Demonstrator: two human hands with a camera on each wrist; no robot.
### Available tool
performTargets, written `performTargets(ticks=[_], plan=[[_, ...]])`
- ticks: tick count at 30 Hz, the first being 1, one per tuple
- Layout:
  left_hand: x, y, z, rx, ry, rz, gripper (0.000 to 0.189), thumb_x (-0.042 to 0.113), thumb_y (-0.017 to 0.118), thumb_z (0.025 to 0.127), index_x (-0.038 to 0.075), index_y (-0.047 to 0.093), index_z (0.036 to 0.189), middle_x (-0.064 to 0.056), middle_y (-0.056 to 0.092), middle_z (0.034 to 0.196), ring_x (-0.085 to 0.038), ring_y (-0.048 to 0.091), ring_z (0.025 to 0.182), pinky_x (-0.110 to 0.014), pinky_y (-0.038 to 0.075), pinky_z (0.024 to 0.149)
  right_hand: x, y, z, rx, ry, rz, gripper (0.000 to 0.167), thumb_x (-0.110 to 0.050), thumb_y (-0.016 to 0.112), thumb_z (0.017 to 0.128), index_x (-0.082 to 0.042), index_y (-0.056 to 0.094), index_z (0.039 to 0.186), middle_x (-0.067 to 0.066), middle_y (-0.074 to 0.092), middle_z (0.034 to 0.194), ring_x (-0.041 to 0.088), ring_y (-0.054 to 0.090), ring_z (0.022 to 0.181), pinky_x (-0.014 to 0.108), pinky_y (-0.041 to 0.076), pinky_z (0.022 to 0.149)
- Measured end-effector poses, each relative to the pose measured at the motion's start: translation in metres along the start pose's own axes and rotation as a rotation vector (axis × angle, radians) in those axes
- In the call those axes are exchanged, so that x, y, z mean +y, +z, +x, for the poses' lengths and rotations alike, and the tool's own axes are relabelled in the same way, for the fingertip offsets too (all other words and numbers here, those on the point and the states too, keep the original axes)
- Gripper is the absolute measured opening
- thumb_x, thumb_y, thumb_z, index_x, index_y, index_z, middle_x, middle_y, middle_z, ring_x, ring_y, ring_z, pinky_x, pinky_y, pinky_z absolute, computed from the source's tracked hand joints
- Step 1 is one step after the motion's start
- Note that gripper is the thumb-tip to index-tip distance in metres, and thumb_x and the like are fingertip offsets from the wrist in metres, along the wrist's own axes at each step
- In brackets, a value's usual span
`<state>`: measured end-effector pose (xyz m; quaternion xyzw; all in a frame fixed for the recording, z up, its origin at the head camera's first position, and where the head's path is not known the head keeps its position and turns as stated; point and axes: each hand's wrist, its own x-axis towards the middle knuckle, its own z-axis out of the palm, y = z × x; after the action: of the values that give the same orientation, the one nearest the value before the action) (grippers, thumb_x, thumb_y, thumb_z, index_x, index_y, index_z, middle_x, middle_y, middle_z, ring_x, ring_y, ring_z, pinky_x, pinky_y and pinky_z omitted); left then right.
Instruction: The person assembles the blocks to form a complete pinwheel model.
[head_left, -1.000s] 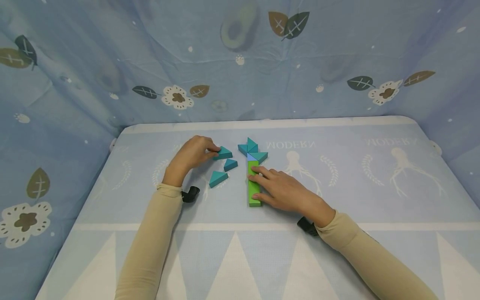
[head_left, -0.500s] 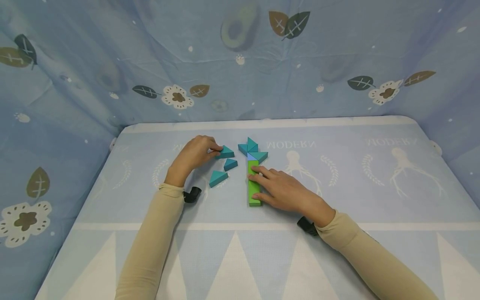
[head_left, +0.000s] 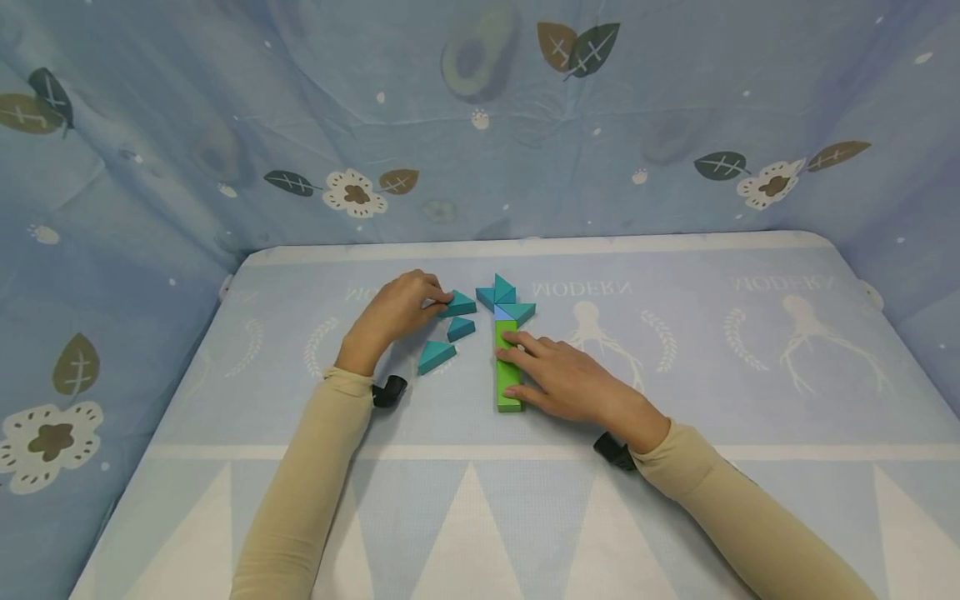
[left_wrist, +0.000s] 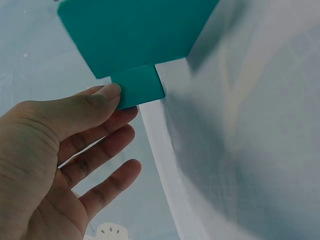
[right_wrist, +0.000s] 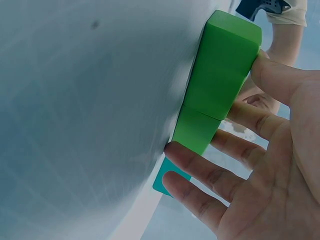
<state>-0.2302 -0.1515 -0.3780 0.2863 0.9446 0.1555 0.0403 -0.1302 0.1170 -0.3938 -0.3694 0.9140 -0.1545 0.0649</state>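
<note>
My left hand pinches a teal triangular block between thumb and fingers, low over the table or on it; contact cannot be told. In the left wrist view, the thumb lies against this pinched block. Another teal triangular block and a darker blue-teal one lie loose nearby. My right hand rests on a column of green blocks, fingers mostly extended; a seam shows between two green blocks in the right wrist view. At the column's far end sit a pale blue piece and teal triangles.
A patterned pale blue cloth covers the table, with a white border at its back edge. Behind it hangs a blue printed curtain. Black wrist cameras sit below both hands.
My left hand has slid slightly to the right with the pinched teal block, closer to the arranged pieces. The right hand and green column stay where they were.
</note>
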Motion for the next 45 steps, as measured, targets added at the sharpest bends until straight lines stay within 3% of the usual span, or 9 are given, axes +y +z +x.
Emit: performTargets(ticks=[16,29,45], plan=[[0.002,0.006,0.002,0.018,0.045,0.016,0.027,0.005,0.067,0.091,0.008,0.072,0.118,-0.009,0.071,0.106,-0.026,0.064,0.097,-0.04,0.054,0.081,-0.001,0.001,0.0,0.005,-0.01,-0.007,0.056,-0.043,0.057,0.098,-0.013,0.047,0.145,0.008,0.039,0.152,0.029,0.054,0.123,0.048,0.048,0.099],[0.006,0.013,0.003,0.044,0.072,0.036,0.031,0.008,0.065,0.094,0.008,0.068,0.124,-0.009,0.069,0.11,-0.026,0.064,0.103,-0.041,0.054,0.088,0.0,0.002,0.0,0.004,-0.013,-0.011,0.055,-0.042,0.056,0.098,-0.013,0.048,0.144,0.008,0.039,0.152,0.028,0.054,0.124,0.047,0.048,0.099],[0.011,0.014,0.004,0.026,0.078,0.006,0.033,0.018,0.063,0.097,0.008,0.066,0.128,-0.01,0.068,0.114,-0.026,0.064,0.105,-0.042,0.053,0.088,0.0,0.002,0.0,0.005,-0.014,-0.017,0.056,-0.043,0.056,0.098,-0.013,0.048,0.145,0.008,0.039,0.152,0.029,0.054,0.124,0.047,0.047,0.1]])
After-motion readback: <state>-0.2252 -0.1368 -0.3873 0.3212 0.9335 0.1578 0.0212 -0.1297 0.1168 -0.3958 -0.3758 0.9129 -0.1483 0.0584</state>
